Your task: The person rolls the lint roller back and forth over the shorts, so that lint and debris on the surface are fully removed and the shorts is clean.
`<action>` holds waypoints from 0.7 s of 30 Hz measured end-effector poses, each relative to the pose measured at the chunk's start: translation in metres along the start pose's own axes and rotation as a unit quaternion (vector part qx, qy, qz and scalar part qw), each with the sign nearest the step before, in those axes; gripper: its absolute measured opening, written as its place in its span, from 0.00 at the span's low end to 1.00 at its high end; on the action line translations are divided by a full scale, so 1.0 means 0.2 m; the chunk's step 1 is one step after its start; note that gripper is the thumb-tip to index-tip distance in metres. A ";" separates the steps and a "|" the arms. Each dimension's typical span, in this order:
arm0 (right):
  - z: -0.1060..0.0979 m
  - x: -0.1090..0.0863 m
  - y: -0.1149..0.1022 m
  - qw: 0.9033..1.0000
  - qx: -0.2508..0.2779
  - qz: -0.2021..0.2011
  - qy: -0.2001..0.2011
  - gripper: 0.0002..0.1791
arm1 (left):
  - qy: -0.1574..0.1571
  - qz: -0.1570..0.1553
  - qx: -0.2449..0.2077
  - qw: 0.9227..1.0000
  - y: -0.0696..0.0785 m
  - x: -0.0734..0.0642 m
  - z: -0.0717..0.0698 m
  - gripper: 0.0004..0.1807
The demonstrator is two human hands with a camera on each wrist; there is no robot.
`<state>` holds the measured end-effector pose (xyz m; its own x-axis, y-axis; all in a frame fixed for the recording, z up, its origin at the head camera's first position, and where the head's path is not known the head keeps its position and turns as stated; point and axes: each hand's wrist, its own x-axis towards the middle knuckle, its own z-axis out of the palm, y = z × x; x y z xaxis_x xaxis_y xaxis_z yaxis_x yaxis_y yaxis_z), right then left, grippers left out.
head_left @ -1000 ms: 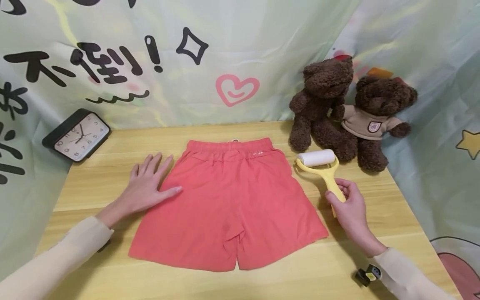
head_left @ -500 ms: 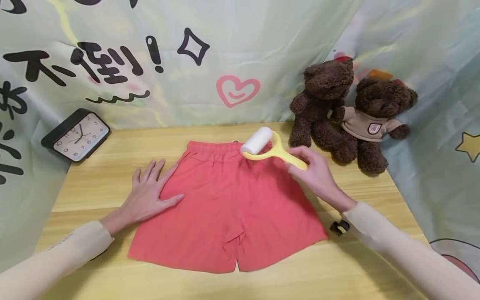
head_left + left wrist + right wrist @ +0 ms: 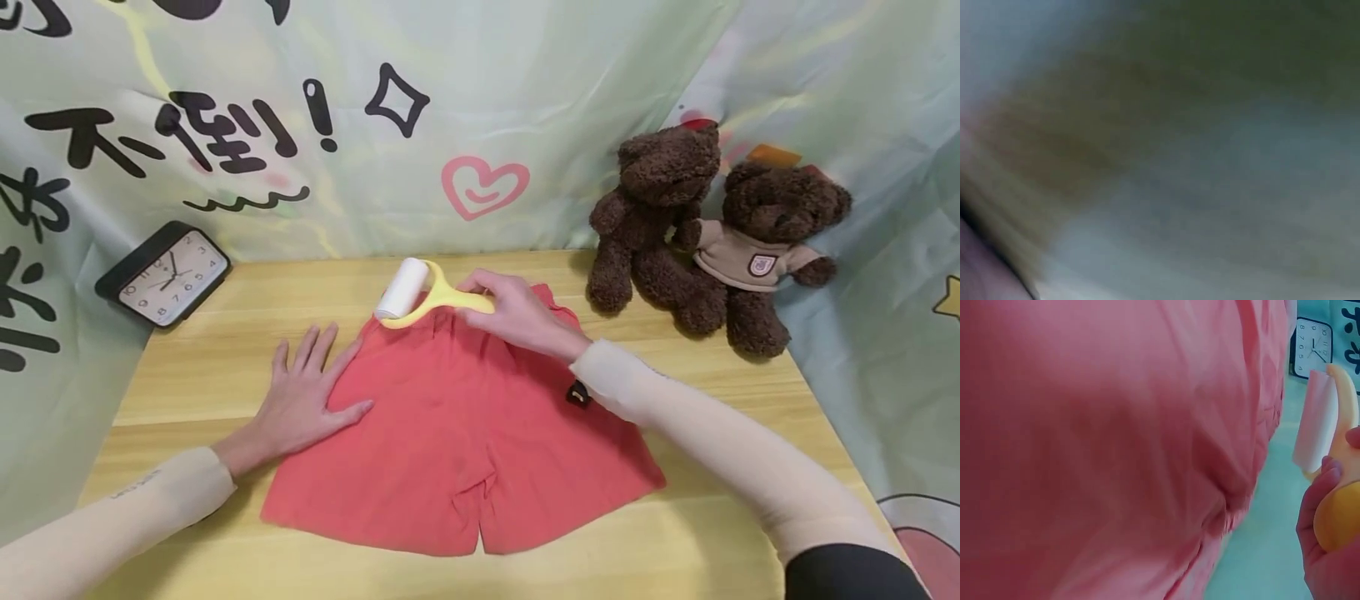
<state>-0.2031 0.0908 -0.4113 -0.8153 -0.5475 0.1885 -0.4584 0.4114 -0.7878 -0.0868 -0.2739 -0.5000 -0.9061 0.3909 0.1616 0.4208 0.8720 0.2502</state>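
Red shorts (image 3: 420, 433) lie spread on the wooden table, waistband toward the back. My right hand (image 3: 521, 312) grips the yellow handle of a lint roller (image 3: 442, 296). Its white roll is over the left end of the waistband in the head view; whether it touches the cloth I cannot tell. The right wrist view shows the lint roller (image 3: 1319, 422) and the fingers (image 3: 1330, 472) curled round its handle. My left hand (image 3: 307, 408) lies with fingers spread at the left edge of the shorts, thumb on the cloth. The left wrist view is a blur.
A black-framed clock (image 3: 168, 275) stands at the back left of the table (image 3: 187, 383). Two brown teddy bears (image 3: 648, 225) sit at the back right, one in a beige shirt. A printed cloth backdrop (image 3: 337, 183) hangs behind.
My right hand has carried the lint roller from right of the shorts leftward to the left end of the waistband. The left hand stays at the shorts' left edge.
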 end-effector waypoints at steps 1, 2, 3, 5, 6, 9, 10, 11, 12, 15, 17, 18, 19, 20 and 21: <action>0.02 0.02 0.00 1.000 0.005 -0.001 -0.007 0.11 | 0.002 0.002 0.000 1.000 0.00 0.00 0.00 0.54; 0.04 0.04 0.00 1.000 0.011 0.000 -0.015 0.11 | 0.004 0.002 0.000 1.000 0.00 0.00 0.01 0.54; 0.06 0.06 0.00 1.000 0.014 -0.001 -0.022 0.11 | 0.006 0.003 0.000 1.000 0.01 -0.01 0.01 0.54; 0.09 0.09 0.00 0.999 0.018 -0.002 -0.036 0.11 | 0.009 0.004 0.002 1.000 0.01 -0.01 0.01 0.54; 0.10 0.10 0.00 0.999 0.020 -0.003 -0.042 0.12 | 0.011 0.004 0.002 1.000 0.01 -0.01 0.01 0.53; 0.13 0.12 0.00 0.998 0.020 -0.005 -0.055 0.12 | 0.013 0.006 0.005 1.000 0.01 -0.01 0.01 0.53; 0.14 0.12 0.01 0.998 0.016 -0.005 -0.058 0.12 | 0.012 0.006 0.007 1.000 0.01 -0.01 0.01 0.52; 0.15 0.13 0.01 0.998 0.006 -0.006 -0.061 0.12 | 0.012 0.006 0.008 1.000 0.01 0.00 0.01 0.52; 0.15 0.13 0.02 0.998 -0.005 -0.007 -0.065 0.12 | 0.011 0.006 0.007 1.000 0.01 0.00 0.01 0.52; 0.17 0.13 0.03 0.996 -0.041 -0.014 -0.075 0.10 | 0.008 0.003 0.005 1.000 0.01 -0.01 0.01 0.52; 0.17 0.14 0.03 0.995 -0.058 -0.023 -0.080 0.10 | 0.007 0.002 0.003 1.000 0.01 -0.01 0.01 0.52; 0.17 0.14 0.03 0.994 -0.061 -0.027 -0.082 0.10 | 0.007 0.003 0.003 1.000 0.01 -0.01 0.01 0.52; 0.17 0.14 0.04 0.994 -0.062 -0.032 -0.084 0.09 | 0.008 0.003 0.003 1.000 0.01 -0.01 0.01 0.52; 0.16 0.14 0.04 0.994 -0.065 -0.036 -0.084 0.10 | 0.008 0.005 0.004 1.000 0.01 -0.01 0.01 0.52; 0.16 0.14 0.04 0.993 -0.067 -0.039 -0.084 0.10 | 0.009 0.006 0.004 1.000 0.01 0.00 0.01 0.52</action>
<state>-0.2184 0.0556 -0.4309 -0.7102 -0.6908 0.1359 -0.5694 0.4501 -0.6879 -0.0853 -0.2724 -0.5011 -0.8997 0.3971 0.1814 0.4321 0.8691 0.2408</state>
